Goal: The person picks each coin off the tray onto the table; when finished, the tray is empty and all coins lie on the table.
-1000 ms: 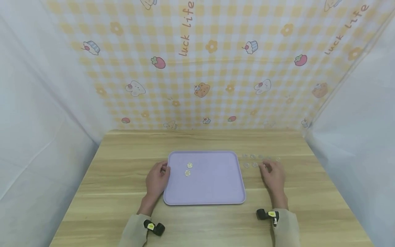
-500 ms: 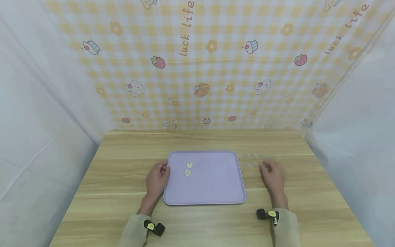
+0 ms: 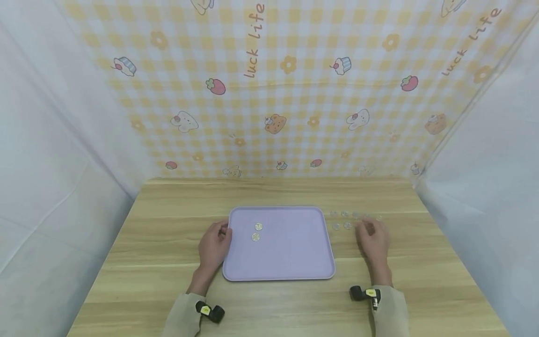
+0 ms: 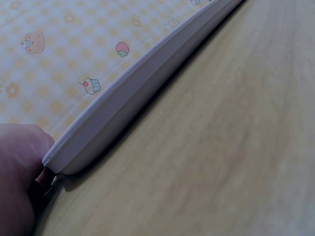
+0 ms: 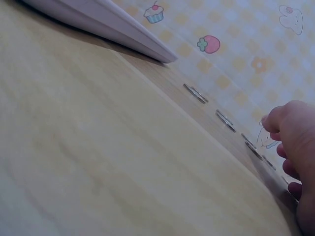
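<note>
A light purple tray (image 3: 290,248) lies on the table, and my left hand (image 3: 214,244) grips its left rim. In the left wrist view, the thumb side lies at the tray's corner with fingers tucked below the edge. Two shiny coin-like discs (image 3: 258,226) sit on the tray's left part. To the right of the tray, several more coin-like discs (image 3: 347,225) lie in two rows. Over the right end of these rows is my right hand (image 3: 374,238), fingers bent, in the right wrist view close above the table. I cannot tell whether it pinches a disc.
The wooden table (image 3: 269,309) ends at a yellow checked cloth backdrop (image 3: 294,93). White cloth walls (image 3: 50,140) stand on both sides. Each sleeve cuff carries a small black wrist camera (image 3: 210,311).
My right hand has shifted slightly right, and its fingertips have drawn back from the nearer row of discs. The left hand and the tray stay where they were.
</note>
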{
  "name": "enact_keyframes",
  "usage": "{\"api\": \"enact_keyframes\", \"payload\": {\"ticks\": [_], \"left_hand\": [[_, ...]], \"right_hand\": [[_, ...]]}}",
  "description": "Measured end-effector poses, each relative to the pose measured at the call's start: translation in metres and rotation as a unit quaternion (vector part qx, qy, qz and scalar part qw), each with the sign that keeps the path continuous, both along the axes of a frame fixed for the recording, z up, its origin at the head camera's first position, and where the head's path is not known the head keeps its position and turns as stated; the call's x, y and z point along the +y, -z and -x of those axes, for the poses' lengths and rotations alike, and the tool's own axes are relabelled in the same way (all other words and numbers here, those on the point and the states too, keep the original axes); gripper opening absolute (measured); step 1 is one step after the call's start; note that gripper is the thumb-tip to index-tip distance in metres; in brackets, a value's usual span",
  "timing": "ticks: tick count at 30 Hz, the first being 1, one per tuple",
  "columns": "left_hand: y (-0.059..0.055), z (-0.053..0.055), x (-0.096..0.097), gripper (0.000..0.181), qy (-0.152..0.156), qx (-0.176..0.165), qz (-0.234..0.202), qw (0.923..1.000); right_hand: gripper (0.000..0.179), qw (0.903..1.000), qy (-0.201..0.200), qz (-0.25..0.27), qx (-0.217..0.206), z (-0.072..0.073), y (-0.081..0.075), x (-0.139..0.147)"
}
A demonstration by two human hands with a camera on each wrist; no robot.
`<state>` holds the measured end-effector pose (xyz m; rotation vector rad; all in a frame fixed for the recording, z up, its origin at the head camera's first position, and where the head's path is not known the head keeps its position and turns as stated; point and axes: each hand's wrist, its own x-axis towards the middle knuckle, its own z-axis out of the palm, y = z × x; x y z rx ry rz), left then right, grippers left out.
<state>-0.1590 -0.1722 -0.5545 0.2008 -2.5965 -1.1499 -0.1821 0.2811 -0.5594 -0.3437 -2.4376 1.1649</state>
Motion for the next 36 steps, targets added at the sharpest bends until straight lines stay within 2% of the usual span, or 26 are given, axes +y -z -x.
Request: {"api": "enact_keyframes", "payload": {"ticks": [10,17,36], "left_hand": [[0.001,-0.001,0.0,0.028,-0.002,0.0,-0.004,1.0],[0.002,-0.001,-0.001,0.029,-0.005,0.003,-0.004,1.0],[-0.001,-0.001,0.0,0.029,0.002,0.001,-0.008,1.0]], "right_hand": [[0.016,0.9964,-0.003,-0.004,0.085,0.0,-0.002,-0.007],[0.012,0.9916,-0.033,-0.011,0.124,0.0,-0.004,-0.021],[0.015,0.9817,-0.121,0.0,0.147,-0.001,-0.002,-0.055]]}}
